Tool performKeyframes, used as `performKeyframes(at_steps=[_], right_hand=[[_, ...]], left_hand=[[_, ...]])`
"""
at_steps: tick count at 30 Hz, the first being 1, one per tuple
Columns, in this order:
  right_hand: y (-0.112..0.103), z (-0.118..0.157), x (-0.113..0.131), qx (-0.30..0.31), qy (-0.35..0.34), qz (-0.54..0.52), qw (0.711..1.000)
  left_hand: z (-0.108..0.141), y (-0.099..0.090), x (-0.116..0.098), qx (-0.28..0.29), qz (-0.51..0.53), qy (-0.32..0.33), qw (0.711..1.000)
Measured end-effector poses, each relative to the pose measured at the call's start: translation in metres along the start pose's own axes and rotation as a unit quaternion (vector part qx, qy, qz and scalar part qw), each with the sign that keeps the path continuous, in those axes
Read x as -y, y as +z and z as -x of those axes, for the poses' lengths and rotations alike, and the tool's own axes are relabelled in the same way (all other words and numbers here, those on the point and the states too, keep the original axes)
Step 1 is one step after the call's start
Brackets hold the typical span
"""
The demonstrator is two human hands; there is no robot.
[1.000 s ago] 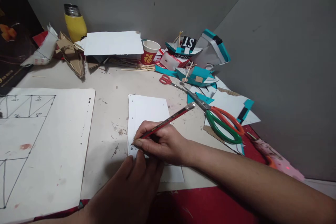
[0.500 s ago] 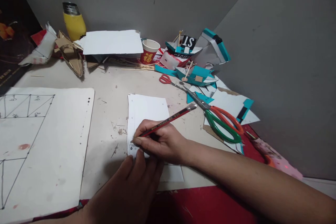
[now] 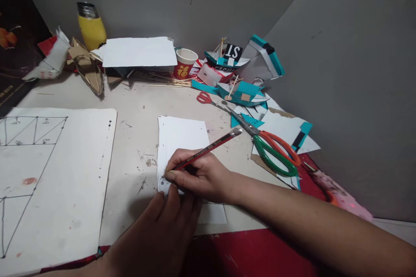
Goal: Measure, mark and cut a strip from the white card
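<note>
My right hand is closed around a dark pencil with red stripes. The pencil's tip meets a white sheet near its left edge, while the silvery end points up and right. A small clear ruler lies across the sheet just below the tip; most of it is hidden under my fingers. My left hand rests flat with fingers stretched out, pressing on the ruler and the sheet. To the left lies a larger paper with a drawn figure of triangles and lines.
Large scissors with green and orange handles lie on the right, beside smaller red-handled scissors. Along the back stand a yellow bottle, a red paper cup, a cardboard boat and a teal paper boat.
Both hands stay in place on the sheet. The pencil's upper end has tipped very slightly to the left; nothing else visibly differs beyond a small camera shift.
</note>
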State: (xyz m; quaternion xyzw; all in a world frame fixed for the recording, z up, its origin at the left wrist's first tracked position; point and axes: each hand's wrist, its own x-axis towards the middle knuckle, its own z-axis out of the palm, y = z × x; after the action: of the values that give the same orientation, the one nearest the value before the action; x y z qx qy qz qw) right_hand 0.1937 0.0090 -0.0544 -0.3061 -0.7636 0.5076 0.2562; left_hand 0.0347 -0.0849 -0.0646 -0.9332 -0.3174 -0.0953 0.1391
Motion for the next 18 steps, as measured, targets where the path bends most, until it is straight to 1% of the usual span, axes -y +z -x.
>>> performKeyframes(at_steps=[3,5,6,7,8,9,11,12,14,15,16,18], right_hand=[[-0.003,-0.002,0.006,0.011,0.029,-0.036,0.999],[-0.01,-0.002,0.018,0.001,0.039,-0.056,0.998],[-0.015,0.0,0.027,-0.017,0.034,-0.055,0.998],[-0.021,0.002,0.036,-0.027,0.037,-0.033,0.998],[-0.028,0.006,0.046,-0.05,0.04,0.002,0.998],[-0.035,0.011,0.055,-0.087,0.022,0.034,0.995],[-0.047,0.027,0.067,-0.119,0.011,0.14,0.983],[-0.051,0.036,0.069,-0.121,-0.009,0.201,0.972],[-0.058,0.059,0.065,-0.091,-0.039,0.311,0.945],[-0.059,0.072,0.061,-0.059,-0.036,0.35,0.934],[-0.06,0.084,0.055,-0.037,-0.022,0.382,0.923],[-0.058,0.106,0.043,-0.01,0.026,0.424,0.905]], left_hand=[[0.002,0.0,0.001,-0.002,0.016,0.003,1.0],[0.005,0.0,0.001,-0.003,0.029,0.006,1.0],[0.006,0.0,0.002,-0.002,0.034,0.009,0.999],[0.008,0.0,0.002,0.003,0.039,0.009,0.999],[0.009,0.0,0.003,0.011,0.045,0.01,0.999],[0.011,0.0,0.003,0.016,0.052,0.012,0.998],[0.013,-0.001,0.003,0.033,0.074,0.016,0.997],[0.013,-0.001,0.004,0.042,0.087,0.018,0.995],[0.011,-0.002,0.005,0.059,0.109,0.018,0.992],[0.01,-0.004,0.005,0.064,0.115,0.011,0.991],[0.009,-0.005,0.006,0.06,0.115,0.003,0.992],[0.009,-0.008,0.008,0.029,0.102,-0.004,0.994]])
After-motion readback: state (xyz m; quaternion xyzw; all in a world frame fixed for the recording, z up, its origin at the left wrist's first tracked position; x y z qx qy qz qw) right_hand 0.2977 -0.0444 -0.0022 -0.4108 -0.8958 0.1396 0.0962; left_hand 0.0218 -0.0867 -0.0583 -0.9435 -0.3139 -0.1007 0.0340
